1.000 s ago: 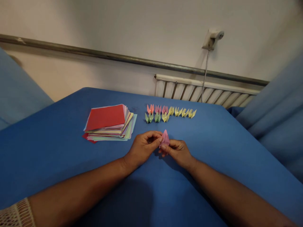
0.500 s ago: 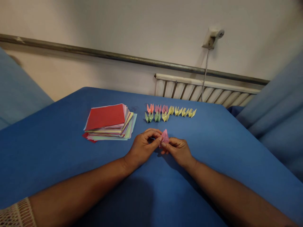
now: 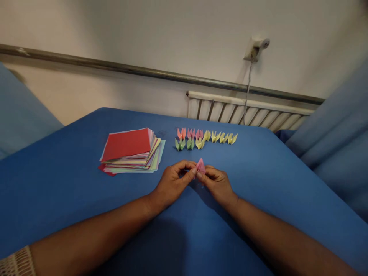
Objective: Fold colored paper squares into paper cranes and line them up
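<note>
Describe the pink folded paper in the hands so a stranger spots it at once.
On the blue table, a stack of coloured paper lies left of two short rows of small folded pieces. Nearer than those rows, the left hand and right hand pinch a pink folded piece. It alone is held, not lined up.

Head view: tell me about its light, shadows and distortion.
Head view: dim, soft light; a dark shadow lies on the table near the bottom edge; the wall rail bows, a wide-lens warp; the pink paper between left hand and right hand is fairly sharp.
</note>
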Action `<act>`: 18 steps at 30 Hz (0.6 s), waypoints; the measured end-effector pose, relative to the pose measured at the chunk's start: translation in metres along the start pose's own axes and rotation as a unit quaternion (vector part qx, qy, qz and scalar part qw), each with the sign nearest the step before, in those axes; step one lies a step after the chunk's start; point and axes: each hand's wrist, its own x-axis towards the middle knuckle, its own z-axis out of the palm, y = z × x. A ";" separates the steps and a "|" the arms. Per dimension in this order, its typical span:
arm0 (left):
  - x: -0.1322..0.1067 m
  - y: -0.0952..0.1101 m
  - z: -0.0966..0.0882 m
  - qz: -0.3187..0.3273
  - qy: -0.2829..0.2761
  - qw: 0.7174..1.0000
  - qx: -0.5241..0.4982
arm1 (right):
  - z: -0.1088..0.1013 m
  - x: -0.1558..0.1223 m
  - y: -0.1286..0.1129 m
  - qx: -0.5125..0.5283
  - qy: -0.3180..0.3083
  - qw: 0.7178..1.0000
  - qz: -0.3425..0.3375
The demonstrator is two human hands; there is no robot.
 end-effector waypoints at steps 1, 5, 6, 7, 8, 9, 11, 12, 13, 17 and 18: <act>0.000 0.000 0.000 -0.008 0.001 1.000 0.001 | 0.000 0.000 0.000 0.001 -0.002 1.000 -0.008; -0.001 0.001 0.000 -0.021 0.001 1.000 0.001 | 0.000 0.000 0.001 0.007 -0.007 1.000 -0.018; 0.000 0.001 0.000 -0.022 0.000 1.000 -0.004 | 0.000 0.000 0.002 0.005 -0.005 1.000 -0.019; 0.000 0.001 -0.001 -0.023 -0.001 1.000 -0.008 | 0.000 0.000 0.003 0.002 -0.004 1.000 -0.019; 0.001 0.000 -0.001 -0.026 -0.002 1.000 -0.011 | 0.000 -0.001 0.003 -0.004 -0.005 1.000 -0.019; 0.001 0.000 -0.001 -0.031 -0.002 0.999 -0.011 | 0.000 -0.001 0.004 -0.008 -0.008 1.000 -0.019; 0.003 -0.001 -0.003 -0.038 -0.001 0.999 -0.004 | 0.000 -0.002 0.004 -0.013 -0.013 1.000 -0.015; 0.004 -0.002 -0.003 -0.041 0.000 0.999 0.002 | 0.000 -0.002 0.004 -0.012 -0.014 1.000 -0.010; 0.004 -0.002 -0.004 -0.043 0.003 0.999 0.008 | 0.000 -0.002 0.004 -0.007 -0.011 1.000 -0.006; 0.005 -0.003 -0.004 -0.063 0.004 0.998 0.023 | -0.001 -0.001 0.002 0.015 0.029 0.999 0.001; 0.005 -0.003 -0.004 -0.070 0.001 0.997 0.022 | -0.002 -0.001 0.002 0.020 0.034 0.999 0.002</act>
